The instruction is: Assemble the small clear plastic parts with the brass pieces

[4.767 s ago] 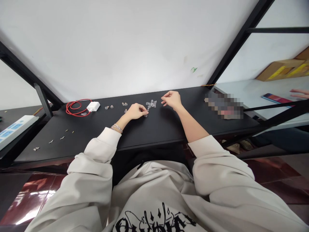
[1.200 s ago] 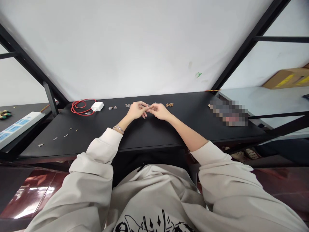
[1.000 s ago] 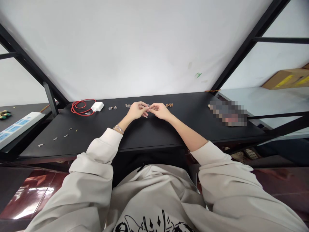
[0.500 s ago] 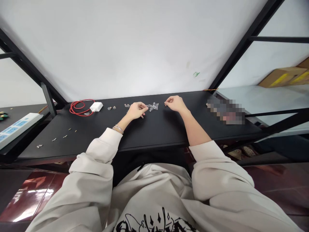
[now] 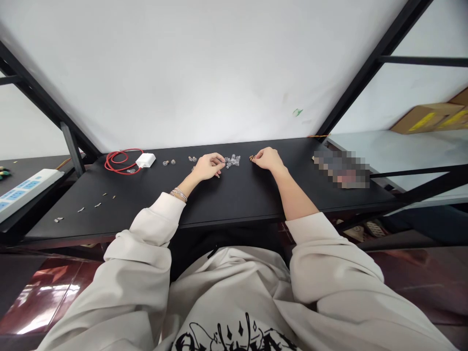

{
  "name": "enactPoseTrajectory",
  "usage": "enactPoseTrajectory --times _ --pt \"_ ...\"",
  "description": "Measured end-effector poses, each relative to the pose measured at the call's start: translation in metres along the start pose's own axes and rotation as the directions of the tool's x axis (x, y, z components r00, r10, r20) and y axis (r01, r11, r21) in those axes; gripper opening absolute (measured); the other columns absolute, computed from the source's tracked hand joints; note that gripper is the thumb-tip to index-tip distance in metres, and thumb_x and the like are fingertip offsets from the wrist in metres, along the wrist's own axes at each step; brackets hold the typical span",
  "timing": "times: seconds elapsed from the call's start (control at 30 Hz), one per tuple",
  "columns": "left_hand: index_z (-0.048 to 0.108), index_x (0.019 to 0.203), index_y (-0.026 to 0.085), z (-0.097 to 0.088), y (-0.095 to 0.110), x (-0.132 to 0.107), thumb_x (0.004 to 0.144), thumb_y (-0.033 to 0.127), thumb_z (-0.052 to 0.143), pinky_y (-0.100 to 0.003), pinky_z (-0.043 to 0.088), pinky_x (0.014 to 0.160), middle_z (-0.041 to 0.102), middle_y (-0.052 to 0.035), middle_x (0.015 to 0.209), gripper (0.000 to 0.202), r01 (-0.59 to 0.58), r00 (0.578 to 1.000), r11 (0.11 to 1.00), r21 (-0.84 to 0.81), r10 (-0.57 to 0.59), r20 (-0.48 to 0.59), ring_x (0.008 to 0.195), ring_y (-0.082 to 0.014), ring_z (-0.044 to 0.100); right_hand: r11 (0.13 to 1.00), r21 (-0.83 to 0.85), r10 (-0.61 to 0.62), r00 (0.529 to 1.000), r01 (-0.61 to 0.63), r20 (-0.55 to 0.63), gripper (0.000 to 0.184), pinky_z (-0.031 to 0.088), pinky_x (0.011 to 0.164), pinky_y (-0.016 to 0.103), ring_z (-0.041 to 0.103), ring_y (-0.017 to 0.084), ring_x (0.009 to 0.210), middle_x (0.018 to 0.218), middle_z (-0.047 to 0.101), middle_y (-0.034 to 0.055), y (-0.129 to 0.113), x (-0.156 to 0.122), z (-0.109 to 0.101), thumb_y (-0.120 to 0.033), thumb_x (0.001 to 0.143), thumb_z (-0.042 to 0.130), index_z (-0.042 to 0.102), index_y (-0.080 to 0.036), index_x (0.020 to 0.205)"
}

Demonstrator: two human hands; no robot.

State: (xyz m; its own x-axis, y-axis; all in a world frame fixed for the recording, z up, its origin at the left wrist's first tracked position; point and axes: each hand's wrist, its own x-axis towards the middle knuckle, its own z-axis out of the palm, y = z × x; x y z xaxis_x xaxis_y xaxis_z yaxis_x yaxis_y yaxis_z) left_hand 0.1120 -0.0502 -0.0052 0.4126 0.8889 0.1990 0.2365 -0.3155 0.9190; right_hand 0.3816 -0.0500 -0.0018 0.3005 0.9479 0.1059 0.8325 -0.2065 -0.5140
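My left hand (image 5: 207, 166) rests on the black table (image 5: 234, 195), its fingers curled into a pinch beside a small heap of clear beads (image 5: 232, 160). What it pinches is too small to name. My right hand (image 5: 268, 159) lies to the right of the heap, fingers curled, fingertips touching small brown beads (image 5: 252, 158). Both forearms are bare below pushed-up cream sleeves, and thin bracelets (image 5: 178, 194) circle my left wrist.
A red cable (image 5: 116, 161) and white charger (image 5: 145, 159) lie at the back left, with a few clear beads (image 5: 168, 162) near them. Small metal bits (image 5: 80, 209) are scattered at the front left. A power strip (image 5: 22, 190) sits far left, a cardboard box (image 5: 427, 117) far right.
My hands were joined in front of the bead heap one second ago. My right hand has since moved right to the brown beads, while my left hand stayed beside the heap.
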Motion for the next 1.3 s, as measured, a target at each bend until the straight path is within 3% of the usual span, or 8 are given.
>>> enactPoseTrajectory --times 0.13,0.27,0.4,0.5,0.7,0.97,1.13,1.3 --pt "0.067 0.086 0.015 0.0 0.0 0.0 0.082 0.021 0.077 -0.024 0.057 0.049 0.069 -0.0038 0.074 0.013 -0.006 1.0 1.0 0.003 0.006 -0.03 0.058 -0.0145 0.068 0.989 0.106 -0.105 0.994 0.106 -0.012 0.01 0.056 0.085 0.033 0.07 0.022 0.083 0.085 0.074 0.0092 -0.006 -0.003 -0.003 -0.015 0.08 0.072 0.076 -0.015 0.09" --pt "0.067 0.085 0.016 -0.001 -0.005 0.003 0.084 0.026 0.075 -0.024 0.056 0.05 0.067 -0.0028 0.069 0.013 -0.003 0.999 0.996 0.087 0.007 -0.043 0.056 -0.0149 0.067 0.881 0.456 -0.244 0.946 0.125 0.212 0.022 0.051 0.056 0.023 0.057 0.011 0.053 0.072 0.067 0.0031 -0.024 -0.016 0.007 -0.007 0.091 0.053 0.07 -0.013 0.105" --pt "0.069 0.088 0.016 -0.004 -0.009 0.004 0.085 0.029 0.074 -0.023 0.053 0.049 0.066 -0.0013 0.062 0.015 0.015 0.999 0.985 0.172 -0.007 -0.045 0.05 -0.0138 0.064 0.764 0.632 -0.359 0.899 0.129 0.252 0.018 0.048 0.045 0.02 0.057 0.01 0.049 0.069 0.067 0.0005 -0.041 -0.03 0.023 -0.004 0.09 0.063 0.063 -0.016 0.103" --pt "0.07 0.087 0.016 -0.006 -0.006 0.003 0.082 0.029 0.076 -0.021 0.05 0.047 0.07 -0.0021 0.069 0.015 0.003 0.999 0.979 0.205 0.005 -0.042 0.05 -0.0118 0.063 0.699 0.699 -0.423 0.875 0.148 0.237 0.024 0.049 0.044 0.02 0.06 0.011 0.048 0.062 0.066 -0.0023 -0.046 -0.036 0.029 -0.008 0.085 0.075 0.056 -0.018 0.095" --pt "0.07 0.086 0.015 -0.007 -0.001 0.001 0.078 0.026 0.077 -0.021 0.047 0.046 0.069 -0.0012 0.07 0.015 -0.004 0.999 0.979 0.205 0.011 -0.034 0.046 -0.0099 0.06 0.676 0.721 -0.498 0.816 0.152 0.295 0.035 0.054 0.041 0.023 0.065 0.015 0.051 0.063 0.069 0.004 -0.052 -0.04 0.031 -0.028 0.067 0.094 0.062 -0.015 0.075" --pt "0.071 0.09 0.016 -0.007 -0.001 0.0 0.076 0.026 0.078 -0.02 0.044 0.042 0.067 0.0004 0.065 0.019 -0.049 0.999 0.987 0.152 0.05 -0.001 0.043 -0.0093 0.057 0.66 0.714 -0.501 0.846 0.235 0.185 0.019 0.049 0.037 0.017 0.058 0.009 0.047 0.06 0.066 0.001 -0.054 -0.039 0.036 -0.022 0.069 0.091 0.078 -0.014 0.079" --pt "0.071 0.091 0.015 -0.006 0.008 -0.004 0.075 0.033 0.083 -0.022 0.049 0.042 0.07 -0.0027 0.063 0.027 -0.033 0.999 0.999 -0.005 0.033 -0.002 0.044 -0.0131 0.061 0.599 0.789 -0.477 0.852 0.137 0.215 0.023 0.053 0.039 0.02 0.062 0.012 0.045 0.062 0.069 0.0021 -0.06 -0.047 0.029 -0.023 0.067 0.093 0.077 -0.014 0.082" --pt "0.073 0.09 0.014 -0.006 0.01 -0.004 0.073 0.035 0.086 -0.025 0.055 0.045 0.074 -0.0072 0.069 0.031 0.02 1.0 0.999 -0.045 -0.02 -0.008 0.05 -0.0173 0.068 0.549 0.836 -0.422 0.865 0.007 0.27 0.023 0.061 0.049 0.023 0.068 0.014 0.052 0.069 0.074 0.0065 -0.064 -0.051 0.026 -0.02 0.067 0.094 0.076 -0.012 0.079"
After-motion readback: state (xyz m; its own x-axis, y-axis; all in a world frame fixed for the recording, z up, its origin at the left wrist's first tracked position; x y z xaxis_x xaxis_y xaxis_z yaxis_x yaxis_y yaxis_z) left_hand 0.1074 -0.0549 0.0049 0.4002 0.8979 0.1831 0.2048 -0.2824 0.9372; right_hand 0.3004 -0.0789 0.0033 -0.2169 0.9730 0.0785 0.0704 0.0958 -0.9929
